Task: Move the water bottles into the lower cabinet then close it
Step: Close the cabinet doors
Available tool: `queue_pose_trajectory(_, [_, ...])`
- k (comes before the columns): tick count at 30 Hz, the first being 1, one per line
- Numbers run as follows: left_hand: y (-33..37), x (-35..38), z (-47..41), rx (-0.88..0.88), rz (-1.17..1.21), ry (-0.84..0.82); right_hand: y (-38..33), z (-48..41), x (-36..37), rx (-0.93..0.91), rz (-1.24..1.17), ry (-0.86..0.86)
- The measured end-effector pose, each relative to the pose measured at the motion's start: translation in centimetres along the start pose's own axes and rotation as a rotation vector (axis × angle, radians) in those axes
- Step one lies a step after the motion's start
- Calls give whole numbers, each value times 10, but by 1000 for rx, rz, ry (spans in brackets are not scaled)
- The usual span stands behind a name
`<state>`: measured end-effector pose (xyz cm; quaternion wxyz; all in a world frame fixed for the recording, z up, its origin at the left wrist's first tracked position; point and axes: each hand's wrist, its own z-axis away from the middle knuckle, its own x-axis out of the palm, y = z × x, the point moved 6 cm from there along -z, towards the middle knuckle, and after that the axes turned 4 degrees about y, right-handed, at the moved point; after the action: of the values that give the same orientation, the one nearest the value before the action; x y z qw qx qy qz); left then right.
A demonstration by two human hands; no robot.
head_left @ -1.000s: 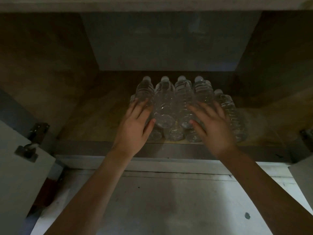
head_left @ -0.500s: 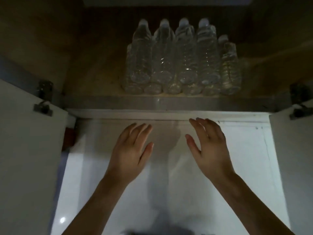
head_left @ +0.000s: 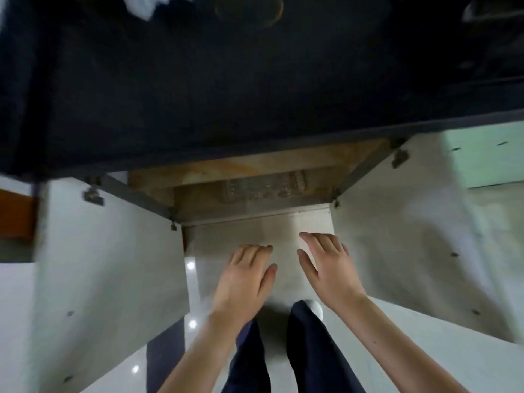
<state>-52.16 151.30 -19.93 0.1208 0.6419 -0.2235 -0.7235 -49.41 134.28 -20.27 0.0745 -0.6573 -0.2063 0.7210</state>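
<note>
**Inside, the Bottles Lay, and Both Doors Stood Wide**

At the far left, an orange-brown panel (head_left: 14,214) showed at the edge of the view. Next to it the left cabinet door (head_left: 107,265) stood swung outward, its metal hinge (head_left: 93,194) at the upper corner. The left hand (head_left: 243,282) hovered over the pale floor (head_left: 283,231) in front of the opening, palm down, fingers loose and slightly bent, grasping nothing. Beyond it, in the lower cabinet (head_left: 255,165), the water bottles (head_left: 266,188) lay packed side by side on the wooden base, blurred and half hidden beneath the dark countertop (head_left: 226,80). The right hand (head_left: 331,268) hung near the left without touching it, fingers released and lightly spread, equally empty. Below the hands were dark trouser legs (head_left: 312,350) and a white shoe toe (head_left: 315,307). Rightmost, the right cabinet door (head_left: 411,251) stood open too, with its own hinge (head_left: 399,157) near the top.
</note>
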Motion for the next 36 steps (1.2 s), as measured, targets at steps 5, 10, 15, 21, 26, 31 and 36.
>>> queue_pose_trajectory(5, [99,-139,18,49,-3,17,-55,27,-153,-34,-8,69])
queue_pose_trajectory(10, [149,-232,29,163,-67,127,-79,46,-246,-47,25,163])
queue_pose_trajectory(15, [161,-286,40,230,-91,272,-81,70,-293,-35,23,311])
queue_pose_trajectory(21, [135,-267,57,189,-44,236,-61,111,-282,68,67,430])
queue_pose_trajectory(26, [119,-211,47,149,-87,42,-18,135,-254,254,124,326])
queue_pose_trajectory(31, [166,-175,-15,226,-46,-52,42,116,-259,358,79,298])
queue_pose_trajectory(36, [228,-140,-115,320,-42,-66,108,64,-272,425,55,266])
